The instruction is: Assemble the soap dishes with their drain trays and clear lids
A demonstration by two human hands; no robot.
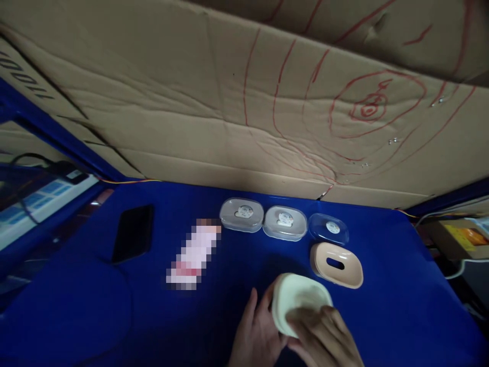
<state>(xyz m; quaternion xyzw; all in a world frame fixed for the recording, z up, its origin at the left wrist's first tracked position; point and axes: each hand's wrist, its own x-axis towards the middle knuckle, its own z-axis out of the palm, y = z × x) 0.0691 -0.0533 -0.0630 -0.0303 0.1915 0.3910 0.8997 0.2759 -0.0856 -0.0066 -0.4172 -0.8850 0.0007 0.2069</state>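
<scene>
A pale green soap dish (301, 298) is tilted up between my two hands at the lower middle. My left hand (257, 331) grips its left side, the fingertips partly hidden behind it. My right hand (324, 334) is closed on the lower right rim, with fingers over the face of the dish. Just beyond, a peach soap dish (353, 272) with an oval slot in its base lies on the blue table. Behind that is a clear plastic lid (321, 229) with a round sticker.
Two clear-lidded cases (233, 221) (294, 232) stand in a row with the lid. A blurred-out pink item (196, 255) lies left of them, and a flat black device (133, 233) is farther left. A cardboard wall (183, 127) with red drawn lines closes the back.
</scene>
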